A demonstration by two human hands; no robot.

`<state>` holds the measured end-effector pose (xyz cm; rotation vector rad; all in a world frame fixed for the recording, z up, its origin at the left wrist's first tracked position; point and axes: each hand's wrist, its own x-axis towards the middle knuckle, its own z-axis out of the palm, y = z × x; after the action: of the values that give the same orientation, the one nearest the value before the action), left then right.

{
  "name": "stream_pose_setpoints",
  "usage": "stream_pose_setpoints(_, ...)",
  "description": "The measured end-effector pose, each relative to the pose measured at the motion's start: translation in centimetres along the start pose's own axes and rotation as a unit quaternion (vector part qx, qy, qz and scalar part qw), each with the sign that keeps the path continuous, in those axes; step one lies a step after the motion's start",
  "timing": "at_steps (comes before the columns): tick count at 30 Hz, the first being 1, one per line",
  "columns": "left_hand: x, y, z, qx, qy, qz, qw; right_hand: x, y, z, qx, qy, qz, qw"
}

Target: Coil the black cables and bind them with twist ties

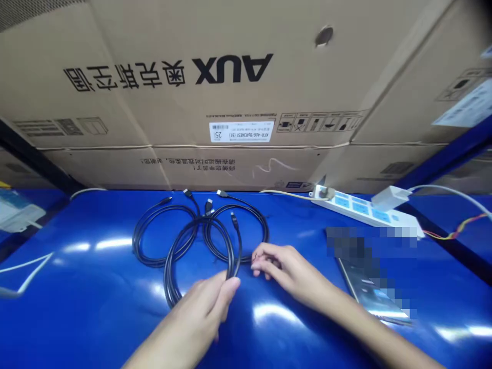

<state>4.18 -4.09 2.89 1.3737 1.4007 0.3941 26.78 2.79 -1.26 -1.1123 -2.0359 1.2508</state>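
My left hand (209,305) is closed on a coiled black cable (180,243), its thumb over the right side of the loops. One flat plug (234,220) of this cable stands up at the coil's right. My right hand (274,264) is just right of it, fingers curled and thumb near the fingertips; anything pinched there is too small to make out. Its fingertips are beside a second black cable coil (266,225), partly behind the held one. A third black cable coil (139,228) lies at the left, overlapped by the held coil.
The coils lie on a shiny blue tabletop (96,302). Large cardboard boxes (184,113) stand along its back. A white power strip (361,207) with a plugged-in charger (391,198) is at the back right. A dark flat device (361,277), partly pixelated, lies beyond my right forearm.
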Motion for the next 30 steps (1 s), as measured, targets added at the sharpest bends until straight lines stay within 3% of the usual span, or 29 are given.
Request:
stream_pose_setpoints(4,2.2,-1.1,1.7,-0.047,-0.082,0.020,0.995,-0.6,-0.5,1.5,-0.011,-0.039,-0.024,0.999)
stream_pose_setpoints(8,1.9,-1.4,1.3,-0.146,-0.158,0.030,0.976,-0.8,-0.2,2.6,0.015,-0.035,-0.015,0.999)
stream_pose_setpoints(12,2.3,-1.7,1.2,-0.296,-0.279,0.008,0.913,-0.3,0.3,3.0,0.051,-0.014,0.034,0.998)
stream_pose_setpoints(15,3.2,-2.2,1.6,-0.401,-0.308,-0.017,0.863,0.1,0.3,3.6,0.093,-0.001,0.063,0.994)
stream_pose_setpoints(18,3.5,-2.9,1.7,-0.433,-0.348,-0.017,0.832,0.6,-0.1,4.7,0.090,0.005,0.075,0.993)
stream_pose_setpoints(21,3.2,-3.6,1.3,-0.394,-0.375,-0.018,0.839,1.0,-0.5,6.0,0.078,0.021,0.086,0.993)
stream_pose_setpoints(25,3.1,-4.6,1.0,-0.341,-0.374,-0.011,0.862,1.3,-0.9,6.8,0.153,0.029,0.082,0.984)
stream_pose_setpoints(30,3.8,-5.0,0.5,-0.413,-0.375,-0.025,0.830,1.4,-0.7,5.9,0.219,0.057,0.080,0.971)
